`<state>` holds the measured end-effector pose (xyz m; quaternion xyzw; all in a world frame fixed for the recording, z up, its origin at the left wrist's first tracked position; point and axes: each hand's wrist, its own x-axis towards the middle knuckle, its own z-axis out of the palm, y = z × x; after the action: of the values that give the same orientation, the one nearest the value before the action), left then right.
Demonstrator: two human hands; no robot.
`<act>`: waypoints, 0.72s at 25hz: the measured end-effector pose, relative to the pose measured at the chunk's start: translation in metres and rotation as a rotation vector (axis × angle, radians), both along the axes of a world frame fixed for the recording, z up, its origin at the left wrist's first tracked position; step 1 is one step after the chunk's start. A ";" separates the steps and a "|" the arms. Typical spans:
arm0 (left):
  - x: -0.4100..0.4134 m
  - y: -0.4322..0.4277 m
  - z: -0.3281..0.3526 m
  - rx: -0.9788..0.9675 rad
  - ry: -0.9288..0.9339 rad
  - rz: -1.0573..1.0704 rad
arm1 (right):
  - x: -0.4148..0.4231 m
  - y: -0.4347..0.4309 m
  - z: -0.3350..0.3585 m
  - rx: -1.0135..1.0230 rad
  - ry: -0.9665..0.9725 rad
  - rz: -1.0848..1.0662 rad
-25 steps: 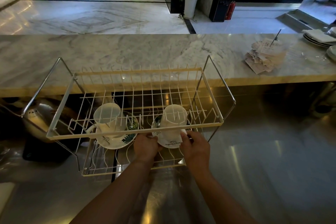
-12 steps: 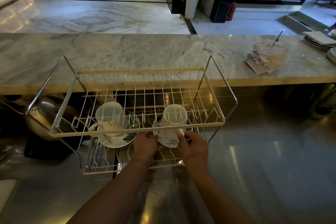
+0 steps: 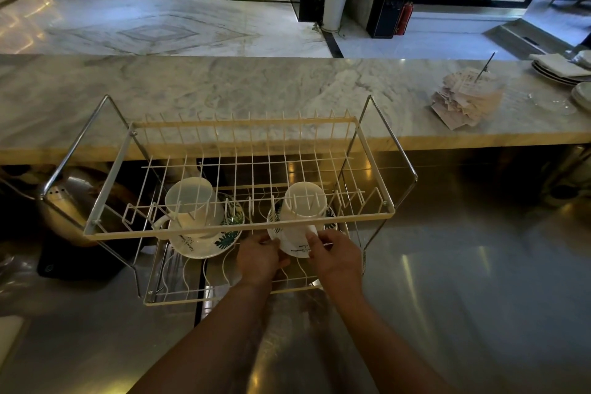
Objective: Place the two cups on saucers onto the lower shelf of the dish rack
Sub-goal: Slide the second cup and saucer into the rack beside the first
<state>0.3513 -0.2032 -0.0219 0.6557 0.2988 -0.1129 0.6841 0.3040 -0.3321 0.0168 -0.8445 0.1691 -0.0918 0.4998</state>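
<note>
A two-tier wire dish rack (image 3: 240, 229) stands on a steel counter. On its lower shelf at the left sits a white cup (image 3: 192, 201) on a leaf-patterned saucer (image 3: 204, 243). To the right, a second white cup (image 3: 300, 214) rests on its saucer (image 3: 295, 249) under the upper shelf. My left hand (image 3: 259, 257) grips that saucer's left rim and my right hand (image 3: 335, 254) grips its right rim, at the shelf's front. The saucer's underside is hidden by my fingers.
A marble bar top (image 3: 224, 89) runs behind the rack, with a spike of paper slips (image 3: 467, 96) and stacked plates (image 3: 563, 70) at the far right. A metal pot (image 3: 64, 205) sits left of the rack. The steel counter (image 3: 463, 265) stretches to the right.
Both hands have slid the right cup and saucer slightly further in under the upper shelf. The left cup and saucer have not moved.
</note>
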 end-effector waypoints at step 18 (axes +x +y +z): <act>0.006 0.005 0.002 -0.010 0.022 0.018 | 0.002 0.006 -0.006 0.021 0.076 0.022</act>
<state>0.3578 -0.1977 -0.0201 0.6484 0.3117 -0.1156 0.6848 0.3062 -0.3257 0.0110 -0.8440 0.1796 -0.0523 0.5027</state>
